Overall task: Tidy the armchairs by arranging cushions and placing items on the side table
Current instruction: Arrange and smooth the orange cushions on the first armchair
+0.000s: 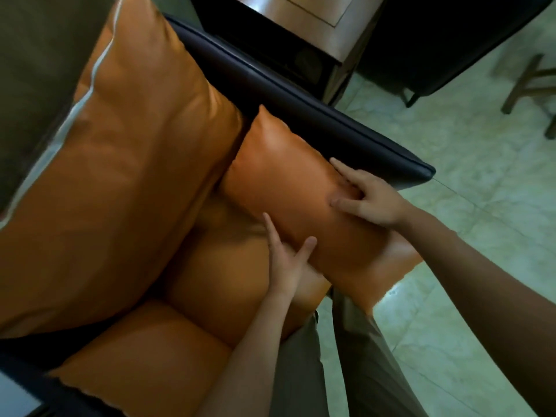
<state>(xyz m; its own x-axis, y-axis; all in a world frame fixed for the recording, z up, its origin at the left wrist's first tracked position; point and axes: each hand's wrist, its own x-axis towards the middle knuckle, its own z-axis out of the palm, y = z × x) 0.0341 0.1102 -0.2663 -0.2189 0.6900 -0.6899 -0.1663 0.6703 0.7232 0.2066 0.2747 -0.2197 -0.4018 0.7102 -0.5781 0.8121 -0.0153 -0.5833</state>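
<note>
Where both hands press: orange cushion; pale tiled floor.

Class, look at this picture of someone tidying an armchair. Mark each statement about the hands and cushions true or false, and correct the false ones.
1. Both hands touch the small cushion. True: left hand, right hand.
2. The small cushion is blue. False: it is orange.
3. The small cushion lies beside the dark armrest. True.
4. The back cushion lies on the floor. False: it stands in the chair.
5. The right hand holds a book. False: it presses on the cushion, fingers spread.
</note>
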